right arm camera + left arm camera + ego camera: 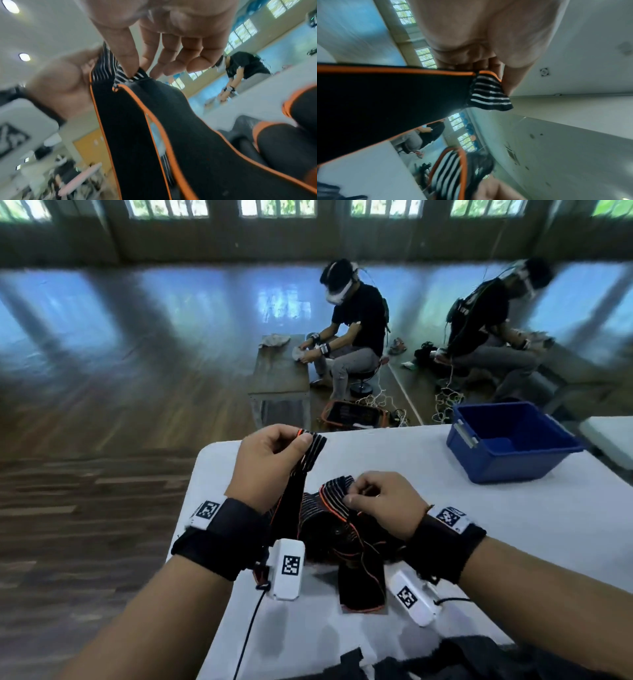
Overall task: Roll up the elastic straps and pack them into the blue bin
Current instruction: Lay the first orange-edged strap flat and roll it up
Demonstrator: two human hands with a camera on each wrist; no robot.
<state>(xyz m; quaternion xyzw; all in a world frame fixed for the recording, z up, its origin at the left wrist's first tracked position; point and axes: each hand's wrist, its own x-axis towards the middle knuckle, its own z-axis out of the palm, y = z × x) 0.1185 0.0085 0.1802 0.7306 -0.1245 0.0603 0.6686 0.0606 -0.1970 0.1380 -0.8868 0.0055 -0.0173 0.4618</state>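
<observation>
- Two hands of ours pinch straps (329, 529) above the table (513, 525).
- Left hand (270, 463) nips a striped end, raised.
- Right hand (387, 505) nips another end; bin (507, 463) well apart.

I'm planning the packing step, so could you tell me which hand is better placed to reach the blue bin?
Probably the right hand: the blue bin sits on its side of the table, while the left hand pinches a strap end farther away.
</observation>
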